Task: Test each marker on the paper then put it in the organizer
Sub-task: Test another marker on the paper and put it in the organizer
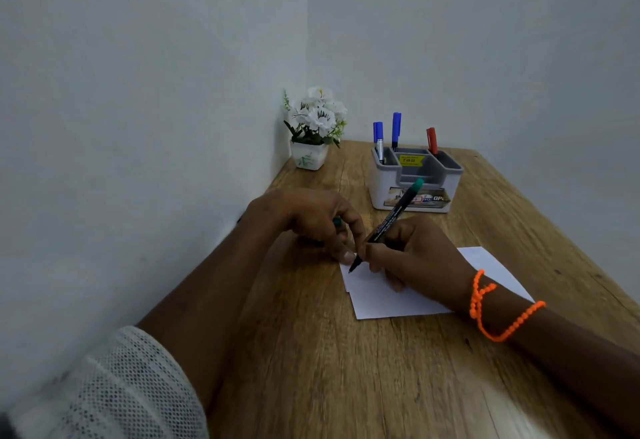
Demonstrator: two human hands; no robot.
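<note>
We have the black-barrelled marker with the green end [388, 223] pinched in our right hand [417, 255], fingers closed round the lower barrel, and its dark tip sits at the near-left corner of the white sheet of paper [412, 291], touching it or just above; we cannot tell which. The barrel's long axis runs from the tip up toward about one o'clock, its green end leaning straight at the white and grey plastic desk organizer [415, 180].

Our left hand [308, 220] lies at about nine o'clock from the tip, fingers curled, one fingertip pressing the paper's edge just beside the nib. Something small and green [336, 221] peeks between those fingers, probably the cap.

The organizer stands at roughly one o'clock from the right hand, beyond the paper, with blue markers [388, 134] and a red marker [432, 140] already upright in its back compartments. Since the right hand is nearer to it, we judge that hand should carry the marker over, once capped, swinging the barrel upright.
</note>
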